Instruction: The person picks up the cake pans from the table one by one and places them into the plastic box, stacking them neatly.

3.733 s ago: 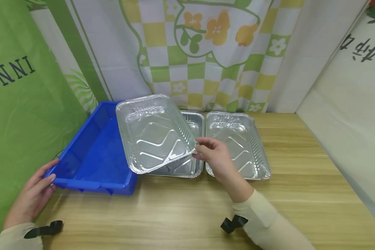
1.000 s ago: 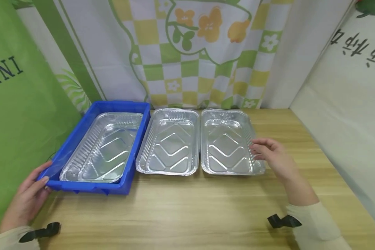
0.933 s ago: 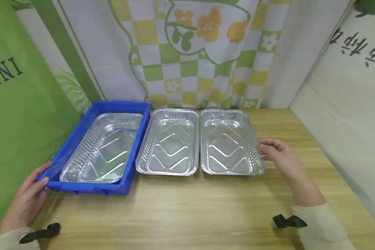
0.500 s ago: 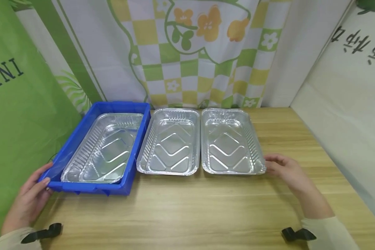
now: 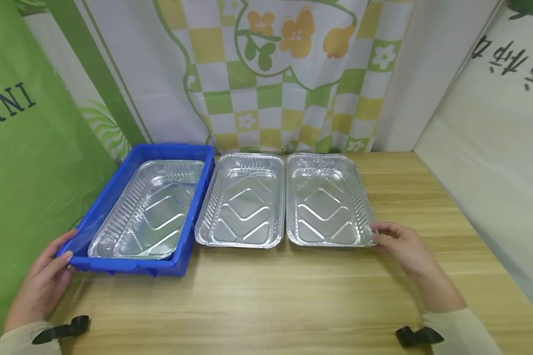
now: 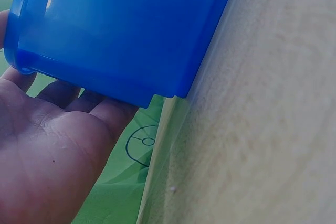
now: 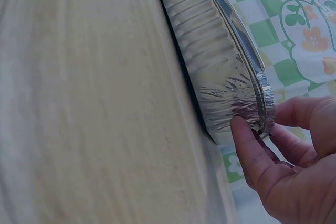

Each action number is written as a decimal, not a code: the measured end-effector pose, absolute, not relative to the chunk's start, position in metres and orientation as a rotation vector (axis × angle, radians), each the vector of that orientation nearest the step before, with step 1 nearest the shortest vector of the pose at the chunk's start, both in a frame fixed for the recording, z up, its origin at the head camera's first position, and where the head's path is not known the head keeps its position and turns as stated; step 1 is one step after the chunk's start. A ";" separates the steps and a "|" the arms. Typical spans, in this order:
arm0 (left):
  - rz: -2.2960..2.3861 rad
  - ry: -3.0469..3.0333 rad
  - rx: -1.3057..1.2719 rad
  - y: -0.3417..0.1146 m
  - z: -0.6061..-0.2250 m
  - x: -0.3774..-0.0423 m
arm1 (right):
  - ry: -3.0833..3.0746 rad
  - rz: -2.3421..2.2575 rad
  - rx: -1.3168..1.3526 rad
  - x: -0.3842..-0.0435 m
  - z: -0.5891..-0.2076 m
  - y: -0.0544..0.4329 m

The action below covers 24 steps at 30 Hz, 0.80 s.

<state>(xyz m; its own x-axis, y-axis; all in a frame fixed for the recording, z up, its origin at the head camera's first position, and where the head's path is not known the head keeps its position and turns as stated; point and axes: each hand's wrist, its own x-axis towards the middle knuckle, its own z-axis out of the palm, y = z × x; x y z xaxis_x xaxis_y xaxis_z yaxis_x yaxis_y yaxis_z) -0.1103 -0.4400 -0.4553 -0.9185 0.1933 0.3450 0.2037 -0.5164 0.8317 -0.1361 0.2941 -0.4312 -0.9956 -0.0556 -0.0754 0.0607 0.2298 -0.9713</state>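
At the left of the table stands a blue plastic bin (image 5: 115,266), with a foil tray (image 5: 169,207) lying inside it. My left hand (image 5: 42,286) grips the bin's near left corner, thumb over the rim; in the left wrist view its fingers (image 6: 105,116) lie against the bin's outside. Two more foil trays sit to the right of the bin, a middle one (image 5: 244,207) and a right one (image 5: 326,207). My right hand (image 5: 406,251) pinches the near right corner of the right tray. The right wrist view shows that crinkled foil corner (image 7: 247,95) between thumb and fingers.
The wooden table (image 5: 275,305) stretches in front of the trays and to their right. A checked curtain (image 5: 271,98) hangs behind, a green cloth (image 5: 31,162) at the left, and a pale cloth (image 5: 493,148) at the right. Black wrist cameras sit on both sleeves.
The foil tray that my right hand held over the middle one now lies in the blue bin. My right hand has moved right to the right tray's near corner. The left hand stays.
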 end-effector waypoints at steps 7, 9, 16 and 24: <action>-2.647 -1.543 -0.642 -0.439 -0.454 -0.110 | 2.321 -2.015 0.064 -0.137 -0.432 0.293; -2.636 -1.560 -0.633 -0.438 -0.453 -0.110 | 2.290 -2.055 0.093 -0.137 -0.432 0.293; -2.649 -1.540 -0.667 -0.438 -0.452 -0.111 | 2.118 -2.254 0.138 -0.134 -0.427 0.293; -2.652 -1.550 -0.644 -0.440 -0.454 -0.110 | 2.035 -2.355 0.149 -0.134 -0.426 0.294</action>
<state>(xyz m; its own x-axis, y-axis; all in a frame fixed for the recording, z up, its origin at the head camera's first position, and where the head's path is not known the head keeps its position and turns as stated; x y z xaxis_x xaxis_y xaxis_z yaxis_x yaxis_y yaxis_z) -0.1104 -0.4399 -0.4540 -0.9159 0.2001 0.3480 0.2050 -0.5121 0.8341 -0.1337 0.2937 -0.4262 -0.9951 0.0430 -0.0892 0.0820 -0.1469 -0.9857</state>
